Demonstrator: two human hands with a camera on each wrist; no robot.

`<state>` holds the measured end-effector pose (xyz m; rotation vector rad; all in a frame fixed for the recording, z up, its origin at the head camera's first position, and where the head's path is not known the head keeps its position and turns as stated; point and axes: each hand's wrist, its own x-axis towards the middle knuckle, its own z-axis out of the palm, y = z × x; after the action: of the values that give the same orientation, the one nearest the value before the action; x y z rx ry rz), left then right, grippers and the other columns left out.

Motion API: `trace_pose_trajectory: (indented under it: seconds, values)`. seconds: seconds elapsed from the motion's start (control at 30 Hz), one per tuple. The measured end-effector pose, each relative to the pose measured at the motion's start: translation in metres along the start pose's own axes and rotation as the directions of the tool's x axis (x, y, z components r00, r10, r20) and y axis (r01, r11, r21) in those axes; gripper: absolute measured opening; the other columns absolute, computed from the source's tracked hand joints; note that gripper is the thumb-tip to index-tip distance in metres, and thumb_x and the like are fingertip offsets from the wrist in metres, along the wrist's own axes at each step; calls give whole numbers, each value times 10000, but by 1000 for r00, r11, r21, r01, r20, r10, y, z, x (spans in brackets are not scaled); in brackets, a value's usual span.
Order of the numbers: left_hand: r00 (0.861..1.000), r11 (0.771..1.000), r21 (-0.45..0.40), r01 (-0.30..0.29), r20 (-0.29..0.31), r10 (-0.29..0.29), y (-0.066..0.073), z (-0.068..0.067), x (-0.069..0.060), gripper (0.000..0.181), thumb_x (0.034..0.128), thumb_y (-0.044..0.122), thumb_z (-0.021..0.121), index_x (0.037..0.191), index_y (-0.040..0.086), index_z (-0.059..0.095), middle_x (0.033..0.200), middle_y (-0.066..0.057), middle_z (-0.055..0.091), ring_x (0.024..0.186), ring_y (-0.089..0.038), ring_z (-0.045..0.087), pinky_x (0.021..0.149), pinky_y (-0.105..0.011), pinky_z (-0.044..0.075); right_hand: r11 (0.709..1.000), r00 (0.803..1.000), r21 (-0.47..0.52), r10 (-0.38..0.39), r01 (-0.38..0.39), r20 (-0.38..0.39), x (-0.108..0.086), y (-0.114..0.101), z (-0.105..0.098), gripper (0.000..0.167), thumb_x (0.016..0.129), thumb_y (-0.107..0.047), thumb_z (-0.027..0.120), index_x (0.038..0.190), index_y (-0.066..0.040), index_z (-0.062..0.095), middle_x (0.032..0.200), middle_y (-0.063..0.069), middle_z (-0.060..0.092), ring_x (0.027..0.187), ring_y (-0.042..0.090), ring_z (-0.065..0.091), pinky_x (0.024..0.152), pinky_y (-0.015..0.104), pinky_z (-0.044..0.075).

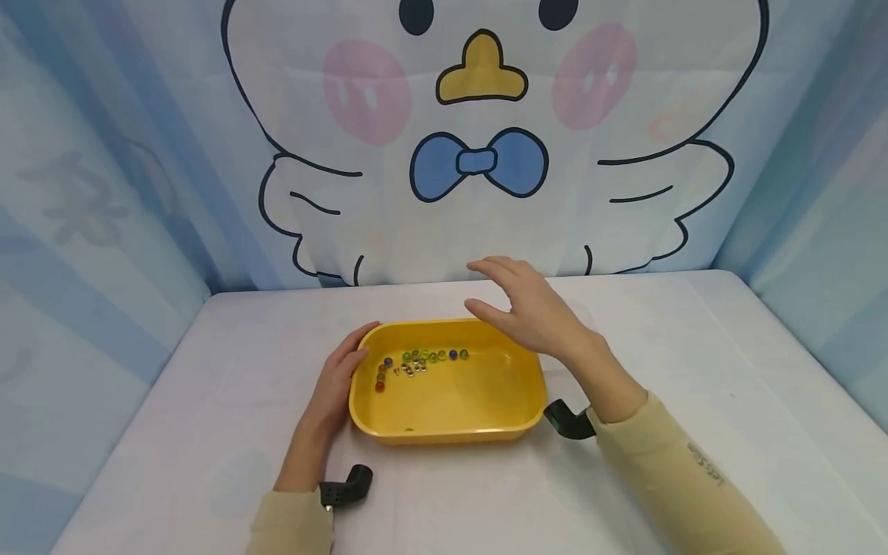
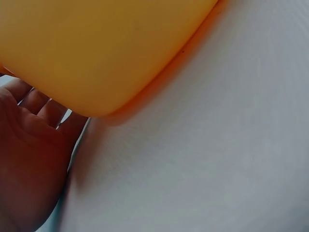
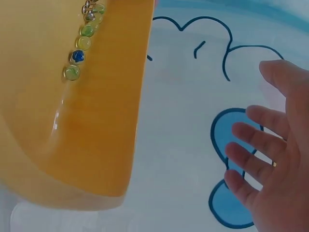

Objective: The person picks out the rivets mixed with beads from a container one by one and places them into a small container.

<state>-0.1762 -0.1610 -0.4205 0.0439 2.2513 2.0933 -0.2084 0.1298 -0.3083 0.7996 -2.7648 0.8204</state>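
My left hand [image 1: 338, 380] holds the left end of a yellow plastic tray [image 1: 458, 412], thumb over the rim and fingers along the outer side. In the left wrist view, part of that hand [image 2: 31, 150] is hidden behind the tray's wall [image 2: 101, 58]. Several glass marbles [image 1: 453, 354] line the tray's far side and left end, beside small shiny metal pieces [image 1: 409, 370] whose kind I cannot tell. My right hand [image 1: 537, 312] hovers over the tray's far right corner, thumb and fingers spread, holding nothing. Its spread fingers [image 3: 258, 166] show apart from the tray in the right wrist view.
A white-covered table [image 1: 666, 347] lies under the tray. Behind it hangs a cloth backdrop [image 1: 479, 231] with a cartoon figure and a blue bow tie [image 1: 479, 162]. Pale blue curtains [image 1: 83, 231] flank both sides. Black wrist mounts [image 1: 347, 486] stick out from both sleeves.
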Motion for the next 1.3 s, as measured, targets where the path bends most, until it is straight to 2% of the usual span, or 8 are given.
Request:
trace_pose_trajectory:
  seconds: [0.17,0.37,0.77,1.0,1.17,1.3]
  values:
    - [1000,1000,-20,15,-7,-15,-2,1,0,474,1055,193,350,1520,185,440,1555,3,403,1426,-185,341,1201,-402,220,1000,999,12,24,-24,44,3,-4,4,547,987,-377,629,1463,-128,525,1524,86,456,1401,309,375,1148,528,313]
    - [1000,999,-34,11,-6,-11,-2,3,3,479,1047,186,344,1515,191,448,1550,8,409,1419,-183,350,1200,-397,224,998,997,59,-5,1,77,8,-7,9,510,1003,-376,605,1446,-131,544,1505,69,476,1391,284,394,1151,498,316]
    - [999,998,-50,31,-20,-32,-2,3,7,484,1035,172,334,1500,176,468,1539,-4,427,1418,-184,357,1198,-378,226,992,982,106,-89,72,167,21,-15,20,369,1011,-325,608,1311,-113,645,1338,41,590,1158,240,536,1000,403,464]
    - [999,998,-50,43,-20,-44,-1,5,8,477,1037,183,347,1497,174,474,1534,-7,434,1408,-184,369,1195,-376,235,986,976,157,-82,50,203,24,-12,26,367,1001,-308,630,1313,-116,642,1277,14,620,1141,257,555,967,376,487]
    - [998,998,-42,51,-23,-52,-1,5,7,475,1038,191,357,1498,182,475,1529,-4,439,1394,-187,380,1191,-376,244,985,970,160,-102,67,220,28,-14,28,350,995,-282,642,1303,-116,652,1245,5,639,1073,202,556,948,376,496]
    - [998,997,-55,60,-25,-61,-1,3,6,472,1038,187,363,1497,181,477,1525,2,442,1382,-182,389,1187,-369,255,984,957,161,-119,78,265,34,-16,31,332,996,-269,643,1291,-120,659,1181,-17,648,1022,158,554,902,331,506]
